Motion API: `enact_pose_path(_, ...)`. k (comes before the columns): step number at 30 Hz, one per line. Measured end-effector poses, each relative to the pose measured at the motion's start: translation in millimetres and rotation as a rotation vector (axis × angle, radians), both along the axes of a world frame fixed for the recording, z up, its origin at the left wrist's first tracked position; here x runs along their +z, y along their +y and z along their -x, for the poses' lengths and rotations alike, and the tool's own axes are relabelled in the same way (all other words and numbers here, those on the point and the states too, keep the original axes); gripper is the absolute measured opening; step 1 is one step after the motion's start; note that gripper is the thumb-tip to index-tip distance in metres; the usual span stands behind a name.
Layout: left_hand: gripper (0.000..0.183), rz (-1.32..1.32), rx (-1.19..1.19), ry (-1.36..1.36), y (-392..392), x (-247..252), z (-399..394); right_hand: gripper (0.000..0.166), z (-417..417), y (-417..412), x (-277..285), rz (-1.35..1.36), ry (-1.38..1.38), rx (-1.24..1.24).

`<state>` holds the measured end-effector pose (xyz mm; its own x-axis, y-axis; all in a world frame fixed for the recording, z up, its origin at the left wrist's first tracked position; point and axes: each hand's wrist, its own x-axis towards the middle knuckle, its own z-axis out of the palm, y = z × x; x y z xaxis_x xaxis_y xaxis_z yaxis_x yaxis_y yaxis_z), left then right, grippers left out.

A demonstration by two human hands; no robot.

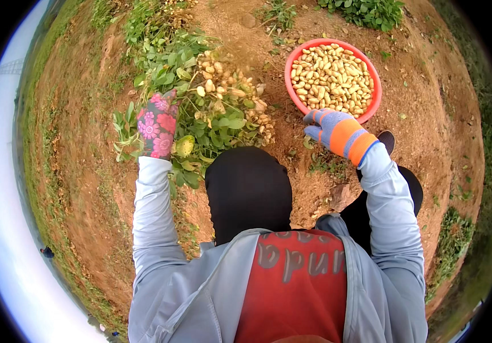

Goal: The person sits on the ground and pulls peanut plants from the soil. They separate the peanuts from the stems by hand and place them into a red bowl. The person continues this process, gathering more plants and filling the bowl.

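My left hand (158, 126), in a dark glove with pink flowers, is closed on the stems of uprooted peanut plants (224, 124); its fingers are partly hidden by leaves. Clusters of peanut pods (216, 79) hang from the plants' roots, to the right of that hand. My right hand (333, 130), in a blue and orange glove, is just below the near rim of a red basin (289, 85). Its fingers are bent, and their undersides are hidden, so I cannot tell whether it holds anything. Peanuts in their shells (333, 79) fill the basin.
More peanut plants (160, 25) lie in a row at the upper left. Leafy plants (366, 13) stand beyond the basin. Brown soil (425, 115) with scattered leaves surrounds everything. My black-clad knee (248, 193) is between my arms. A distant person (47, 252) shows at the left edge.
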<state>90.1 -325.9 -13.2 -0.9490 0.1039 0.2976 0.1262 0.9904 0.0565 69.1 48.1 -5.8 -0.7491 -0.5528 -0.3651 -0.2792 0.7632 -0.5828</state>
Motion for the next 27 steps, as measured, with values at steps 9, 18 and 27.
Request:
enact_pose_path(9, 0.048, 0.087, -0.003, -0.958, 41, -72, 8, 0.029, -14, 12, -6, 0.009, 0.072, 0.024)
enact_pose_path(18, 0.085, 0.514, -0.008, -0.425, 48, -110, 175, 0.028, -19, 20, 5, 0.025, 0.001, 0.0)
enact_pose_path(27, 0.103, 0.258, 0.337, -1.075, -4, -184, 190, 0.029, -15, 26, 8, -0.096, -0.08, -0.033)
